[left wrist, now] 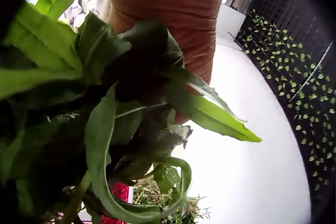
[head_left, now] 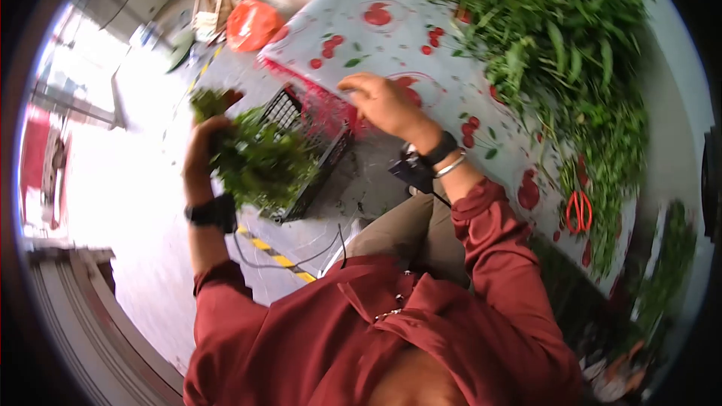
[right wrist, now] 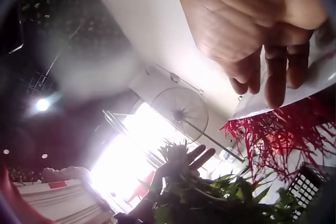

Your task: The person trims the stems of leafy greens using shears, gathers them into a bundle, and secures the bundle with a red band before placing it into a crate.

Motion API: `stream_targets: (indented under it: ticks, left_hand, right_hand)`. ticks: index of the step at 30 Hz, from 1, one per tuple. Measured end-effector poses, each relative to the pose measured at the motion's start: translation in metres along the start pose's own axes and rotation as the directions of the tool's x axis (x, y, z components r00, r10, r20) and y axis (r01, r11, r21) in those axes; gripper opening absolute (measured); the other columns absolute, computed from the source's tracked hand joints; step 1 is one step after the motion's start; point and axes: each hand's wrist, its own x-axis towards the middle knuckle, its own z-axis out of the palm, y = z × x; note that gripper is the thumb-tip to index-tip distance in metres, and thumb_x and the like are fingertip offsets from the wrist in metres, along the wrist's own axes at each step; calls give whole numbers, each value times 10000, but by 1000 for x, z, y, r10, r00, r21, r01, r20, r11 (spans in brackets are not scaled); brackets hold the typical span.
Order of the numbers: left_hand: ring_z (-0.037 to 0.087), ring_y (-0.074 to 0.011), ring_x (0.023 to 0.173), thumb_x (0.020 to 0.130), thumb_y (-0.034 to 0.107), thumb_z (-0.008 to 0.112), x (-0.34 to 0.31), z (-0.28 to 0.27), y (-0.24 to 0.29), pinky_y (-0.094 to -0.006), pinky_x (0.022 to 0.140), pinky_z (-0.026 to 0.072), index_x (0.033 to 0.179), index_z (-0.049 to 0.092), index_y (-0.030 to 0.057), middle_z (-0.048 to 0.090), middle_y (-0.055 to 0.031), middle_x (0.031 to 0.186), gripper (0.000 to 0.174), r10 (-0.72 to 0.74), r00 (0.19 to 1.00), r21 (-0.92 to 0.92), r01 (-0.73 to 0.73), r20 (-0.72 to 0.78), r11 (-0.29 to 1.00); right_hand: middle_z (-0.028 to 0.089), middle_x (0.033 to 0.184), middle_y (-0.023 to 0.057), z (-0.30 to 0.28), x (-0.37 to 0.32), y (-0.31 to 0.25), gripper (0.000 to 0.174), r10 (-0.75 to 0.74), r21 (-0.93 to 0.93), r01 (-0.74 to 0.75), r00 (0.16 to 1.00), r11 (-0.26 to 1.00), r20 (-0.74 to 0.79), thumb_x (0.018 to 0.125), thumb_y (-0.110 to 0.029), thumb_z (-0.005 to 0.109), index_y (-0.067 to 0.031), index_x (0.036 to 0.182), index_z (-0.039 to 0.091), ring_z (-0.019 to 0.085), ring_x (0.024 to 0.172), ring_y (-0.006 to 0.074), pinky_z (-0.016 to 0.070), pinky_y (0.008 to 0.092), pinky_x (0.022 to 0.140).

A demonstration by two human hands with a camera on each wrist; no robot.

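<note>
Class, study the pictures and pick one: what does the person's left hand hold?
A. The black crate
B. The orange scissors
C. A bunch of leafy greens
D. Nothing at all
C: the left hand grips a bunch of greens. The scissors lie on the table, and the crate sits beyond the greens, untouched.
</note>
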Motion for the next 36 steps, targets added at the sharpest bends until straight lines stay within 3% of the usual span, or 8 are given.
stream_targets:
  ticks: [6, 11, 14, 17, 22, 26, 33, 36]
  left_hand:
    - [570, -138, 925, 778, 109, 583, 3, -81, -5, -239, 794, 448, 1171, 572, 2, 606, -64, 1131, 407, -68, 997, 187, 75, -42, 980]
    - [569, -141, 938, 785, 95, 606, 42, -73, 59, -245, 808, 446, 1165, 575, 4, 607, -61, 1117, 392, 37, 999, 452, -45, 27, 891]
    - [568, -143, 945, 789, 86, 619, 63, -52, 99, -249, 816, 445, 1161, 576, 5, 608, -59, 1109, 384, 153, 983, 509, -181, 97, 841]
    - [567, -145, 953, 793, 78, 633, 84, -12, 122, -252, 824, 444, 1157, 578, 6, 609, -57, 1100, 376, 246, 951, 515, -309, 189, 800]
    - [570, -144, 917, 787, 62, 691, 86, 106, 127, -277, 838, 443, 1110, 595, 14, 622, -48, 1028, 341, 401, 887, 479, -461, 230, 747]
    - [567, -131, 824, 778, 74, 693, 78, 204, 126, -285, 769, 455, 1024, 603, 18, 626, -40, 923, 268, 325, 843, 536, -526, 428, 660]
    - [559, -138, 728, 745, -6, 665, 47, 312, 104, -287, 682, 464, 993, 584, -9, 620, -55, 819, 260, 286, 733, 448, -626, 618, 638]
    - [581, -255, 672, 686, -27, 649, 41, 328, 95, -337, 651, 466, 935, 568, 0, 611, -124, 772, 264, 291, 721, 498, -661, 629, 561]
  right_hand:
    - [613, 1034, 181, -6, -26, -7, 245, -190, -77, 178, 965, 981, -183, 788, -34, 547, 25, 1019, 600, 603, 936, 319, 479, 364, 825]
    - [603, 1024, 179, -77, -83, -47, 259, -61, 56, 78, 964, 995, -260, 789, -72, 568, 10, 1031, 611, 621, 853, 274, 498, 350, 761]
    - [617, 991, 76, -136, -142, -64, 261, 235, 184, -186, 927, 965, -291, 856, -35, 524, -2, 1105, 595, 619, 710, 111, 507, 266, 638]
    - [664, 922, 26, -205, -214, -83, 232, 309, 175, -255, 808, 951, -502, 895, -117, 545, -54, 1104, 624, 609, 699, 69, 496, 213, 584]
    - [670, 910, 16, -314, -341, -101, 190, 308, 89, -466, 419, 880, -854, 888, -153, 565, -62, 1030, 654, 568, 659, 51, 451, 181, 532]
    - [650, 853, -13, -379, -415, -95, 187, 358, 209, -564, 167, 799, -919, 879, -167, 595, -44, 1006, 655, 546, 653, 38, 423, 180, 516]
    - [643, 866, -23, -450, -430, -34, 195, 345, 186, -640, 132, 746, -929, 856, -178, 630, -46, 995, 668, 519, 663, 32, 400, 178, 511]
    - [653, 879, -23, -476, -413, -6, 189, 325, 144, -652, 165, 744, -931, 848, -157, 629, -56, 1000, 676, 519, 659, 26, 399, 177, 507]
